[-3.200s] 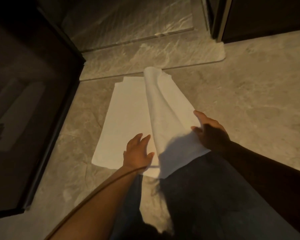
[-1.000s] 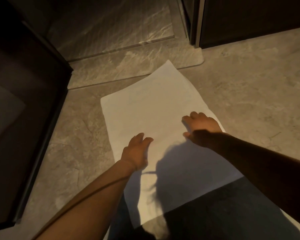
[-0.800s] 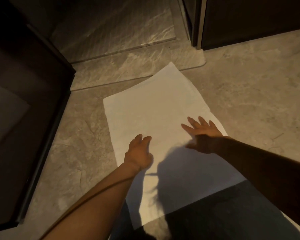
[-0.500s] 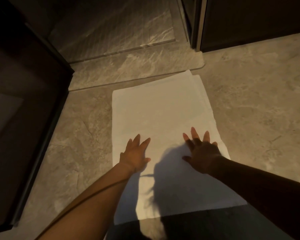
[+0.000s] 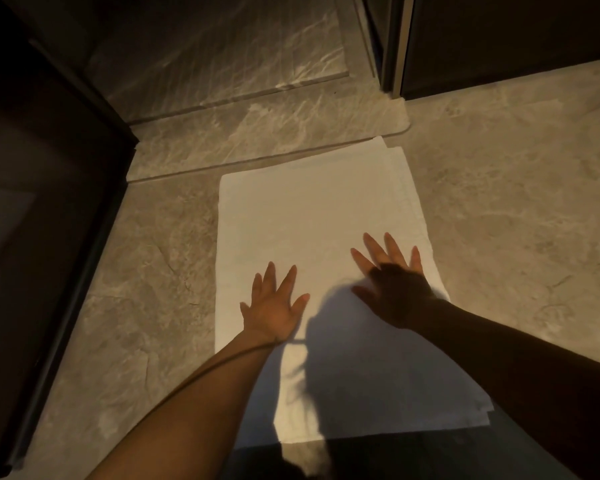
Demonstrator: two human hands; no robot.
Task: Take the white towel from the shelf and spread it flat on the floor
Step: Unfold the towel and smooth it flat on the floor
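Observation:
The white towel (image 5: 312, 216) lies flat on the grey marble floor (image 5: 506, 209), stretching from near my knees to a raised stone step. At its far right corner a second layer edge shows, so it looks doubled. My left hand (image 5: 274, 306) rests palm down on the towel's left half with fingers spread. My right hand (image 5: 392, 285) lies palm down on the right half, fingers fanned out, partly in shadow. Neither hand grips the cloth. My shadow covers the near part of the towel.
A dark glass-fronted cabinet (image 5: 39, 220) runs along the left. A raised marble step (image 5: 267, 133) borders the towel's far end. A dark door frame (image 5: 395, 46) and panel stand at the back right. Bare floor lies to the right of the towel.
The towel's folded-over half was opened out, and the cloth turned from slanted to square with the step. Both hands went from curled to flat with fingers spread.

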